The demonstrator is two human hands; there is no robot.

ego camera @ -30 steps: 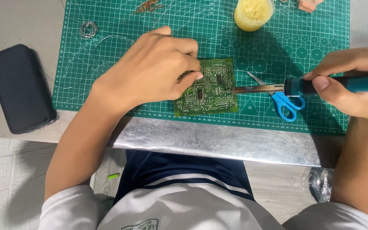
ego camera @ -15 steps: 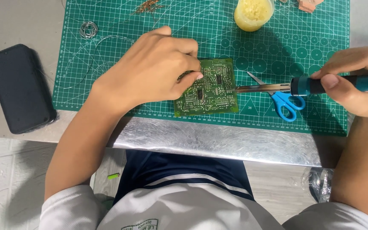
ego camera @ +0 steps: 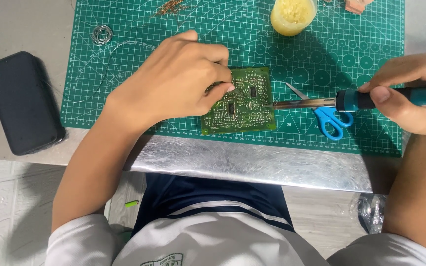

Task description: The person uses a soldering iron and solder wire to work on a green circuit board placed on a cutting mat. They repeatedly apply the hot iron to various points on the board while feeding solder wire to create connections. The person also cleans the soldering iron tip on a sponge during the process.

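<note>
Holding the green circuit board [ego camera: 240,101] down on the cutting mat [ego camera: 321,44], my left hand [ego camera: 173,83] presses fingertips on its left edge; my right hand [ego camera: 410,98] is clenched around the soldering iron [ego camera: 371,100], tip touching the board's right edge; blue scissors [ego camera: 327,116] lie beneath the iron; black phone [ego camera: 20,101] sits on the counter [ego camera: 252,165] far left of my left grip.

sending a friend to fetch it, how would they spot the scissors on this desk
Start at the green gridded cutting mat on the grey table. Near its right end, just right of the green printed circuit board, lie small blue-handled scissors beneath the teal soldering iron. Their blue loop handles are the only blue thing on the mat.
</note>
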